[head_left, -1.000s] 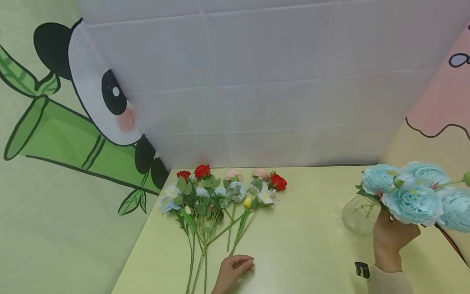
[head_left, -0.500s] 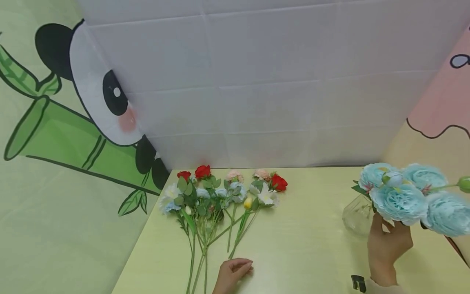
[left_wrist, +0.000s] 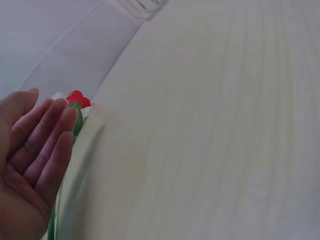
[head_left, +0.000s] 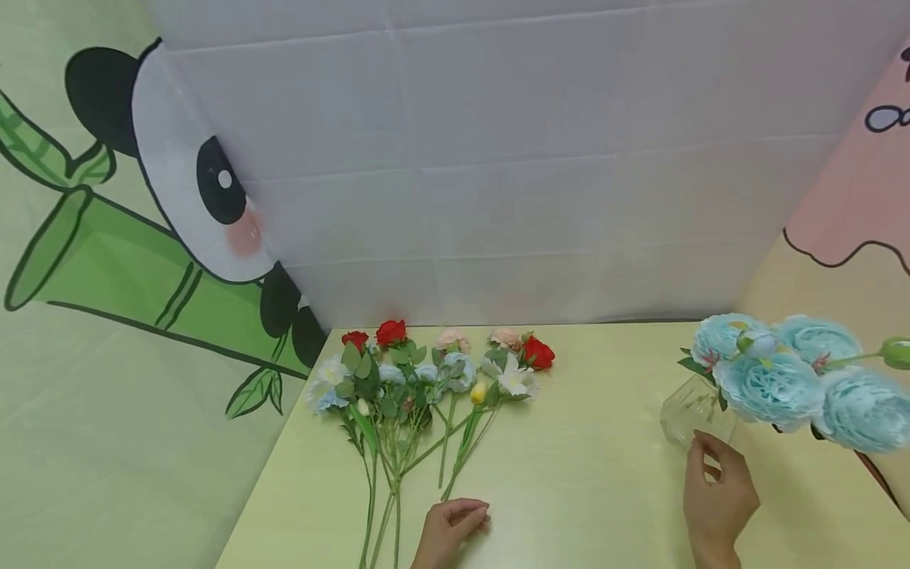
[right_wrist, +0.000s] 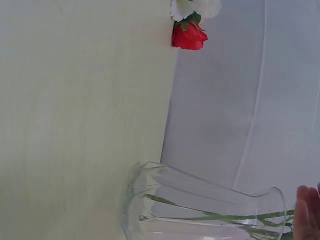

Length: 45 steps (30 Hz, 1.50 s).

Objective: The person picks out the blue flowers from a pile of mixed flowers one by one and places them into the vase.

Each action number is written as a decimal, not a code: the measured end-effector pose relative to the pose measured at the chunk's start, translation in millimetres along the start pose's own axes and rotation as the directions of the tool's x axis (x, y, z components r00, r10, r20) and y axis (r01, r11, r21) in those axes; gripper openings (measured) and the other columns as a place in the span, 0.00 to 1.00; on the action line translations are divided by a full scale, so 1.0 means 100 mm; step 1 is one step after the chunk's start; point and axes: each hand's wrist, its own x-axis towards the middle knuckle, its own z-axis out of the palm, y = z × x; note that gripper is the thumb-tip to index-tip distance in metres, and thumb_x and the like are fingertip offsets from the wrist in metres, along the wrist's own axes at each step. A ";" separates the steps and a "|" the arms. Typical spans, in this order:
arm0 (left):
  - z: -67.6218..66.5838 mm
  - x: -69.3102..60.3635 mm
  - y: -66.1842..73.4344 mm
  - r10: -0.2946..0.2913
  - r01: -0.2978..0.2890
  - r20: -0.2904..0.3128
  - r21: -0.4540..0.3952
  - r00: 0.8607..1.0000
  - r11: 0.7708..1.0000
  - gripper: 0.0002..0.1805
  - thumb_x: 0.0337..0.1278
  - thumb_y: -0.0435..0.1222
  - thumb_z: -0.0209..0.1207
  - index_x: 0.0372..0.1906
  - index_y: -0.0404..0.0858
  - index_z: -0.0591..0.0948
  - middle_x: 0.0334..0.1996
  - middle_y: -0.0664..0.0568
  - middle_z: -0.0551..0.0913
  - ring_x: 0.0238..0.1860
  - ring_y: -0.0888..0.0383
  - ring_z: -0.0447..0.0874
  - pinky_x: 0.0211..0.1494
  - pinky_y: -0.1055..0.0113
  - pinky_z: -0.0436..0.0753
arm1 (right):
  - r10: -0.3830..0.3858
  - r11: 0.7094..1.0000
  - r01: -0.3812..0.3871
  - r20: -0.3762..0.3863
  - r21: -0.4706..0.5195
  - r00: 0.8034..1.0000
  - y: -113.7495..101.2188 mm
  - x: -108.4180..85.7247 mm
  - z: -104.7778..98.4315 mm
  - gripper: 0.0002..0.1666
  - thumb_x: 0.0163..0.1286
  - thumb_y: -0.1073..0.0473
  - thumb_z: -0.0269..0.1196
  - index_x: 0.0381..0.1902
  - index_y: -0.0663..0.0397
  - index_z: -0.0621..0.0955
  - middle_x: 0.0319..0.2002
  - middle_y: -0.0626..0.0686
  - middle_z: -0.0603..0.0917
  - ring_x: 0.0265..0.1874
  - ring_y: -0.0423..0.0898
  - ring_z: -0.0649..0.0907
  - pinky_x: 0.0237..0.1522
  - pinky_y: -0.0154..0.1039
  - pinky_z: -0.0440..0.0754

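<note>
On the right of the table, light-blue peonies [head_left: 771,389] with a green bud lean out of a clear glass vase [head_left: 695,412]; their stems [right_wrist: 215,216] show through the glass. My right hand [head_left: 720,491] is just in front of the vase, fingers loosely bent and holding nothing visible. Its fingertips appear near the vase mouth in the right wrist view. My left hand [head_left: 452,531] rests at the table's front, fingers relaxed, near the stem ends of loose flowers. The left wrist view shows its palm [left_wrist: 25,192] with nothing in it.
Several cut flowers lie at the table's left, among them a red rose [head_left: 538,352], a white lily [head_left: 517,378] and a yellow tulip [head_left: 479,392]. A pale curtain [head_left: 512,174] hangs behind the table [head_left: 583,458].
My right hand has let go below the peonies and moved down and left, away from the blooms. The peonies now lean from the vase by themselves. My left hand stays put.
</note>
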 end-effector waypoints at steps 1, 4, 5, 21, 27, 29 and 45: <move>0.00 0.00 -0.01 -0.004 0.004 -0.001 0.002 1.000 1.000 0.18 0.54 0.40 0.61 0.41 0.28 0.82 0.33 0.39 0.85 0.31 0.61 0.86 0.36 0.76 0.82 | 0.004 1.000 -0.004 0.011 -0.009 1.000 0.01 -0.03 -0.01 0.08 0.60 0.66 0.59 0.33 0.66 0.84 0.30 0.20 0.74 0.31 0.13 0.70 0.30 0.08 0.66; 0.01 0.00 -0.02 -0.005 0.005 -0.002 0.013 1.000 1.000 0.17 0.53 0.41 0.62 0.41 0.29 0.83 0.33 0.40 0.86 0.31 0.62 0.86 0.36 0.77 0.81 | 0.017 0.999 -0.015 0.050 -0.041 0.999 0.02 -0.11 -0.03 0.08 0.60 0.67 0.59 0.34 0.66 0.84 0.30 0.15 0.69 0.31 0.12 0.70 0.30 0.08 0.65; 0.01 0.00 -0.03 -0.003 0.003 -0.001 0.019 1.000 1.000 0.17 0.53 0.41 0.62 0.40 0.29 0.83 0.33 0.40 0.86 0.31 0.62 0.86 0.36 0.77 0.81 | 0.021 0.999 -0.018 0.060 -0.042 0.998 0.03 -0.14 -0.03 0.07 0.60 0.68 0.60 0.34 0.66 0.84 0.30 0.15 0.69 0.31 0.12 0.70 0.29 0.08 0.65; -0.03 0.00 -0.04 0.005 -0.005 -0.033 0.030 0.999 1.000 0.17 0.56 0.39 0.60 0.42 0.28 0.82 0.33 0.40 0.86 0.32 0.60 0.86 0.36 0.74 0.82 | 0.102 0.993 -0.093 0.112 -0.079 0.989 0.78 -0.40 0.17 0.08 0.62 0.58 0.61 0.37 0.50 0.85 0.35 0.49 0.86 0.31 0.16 0.71 0.25 0.12 0.67; -0.19 0.03 0.03 -0.004 0.013 -0.143 0.060 0.990 0.998 0.17 0.55 0.39 0.61 0.41 0.28 0.82 0.33 0.40 0.85 0.31 0.59 0.85 0.34 0.74 0.82 | 0.130 0.972 -0.100 0.130 -0.214 0.983 1.01 -0.48 0.23 0.09 0.63 0.56 0.60 0.40 0.47 0.84 0.37 0.47 0.85 0.34 0.22 0.76 0.26 0.12 0.67; -0.27 0.04 0.05 -0.012 0.022 -0.167 0.056 0.986 0.998 0.17 0.55 0.38 0.61 0.42 0.27 0.82 0.33 0.40 0.85 0.31 0.58 0.85 0.35 0.73 0.82 | 0.156 0.966 -0.118 0.157 -0.232 0.975 0.89 -0.47 0.19 0.10 0.64 0.56 0.60 0.41 0.48 0.84 0.36 0.48 0.84 0.33 0.24 0.76 0.23 0.16 0.70; -0.89 0.11 0.37 0.080 0.126 -0.533 0.338 0.842 0.933 0.13 0.56 0.39 0.60 0.44 0.37 0.83 0.38 0.46 0.86 0.35 0.59 0.83 0.32 0.72 0.79 | 0.178 0.970 -0.127 0.252 -0.209 0.951 0.10 -0.46 -0.06 0.09 0.61 0.64 0.61 0.39 0.55 0.84 0.30 0.28 0.76 0.27 0.08 0.65 0.25 0.11 0.67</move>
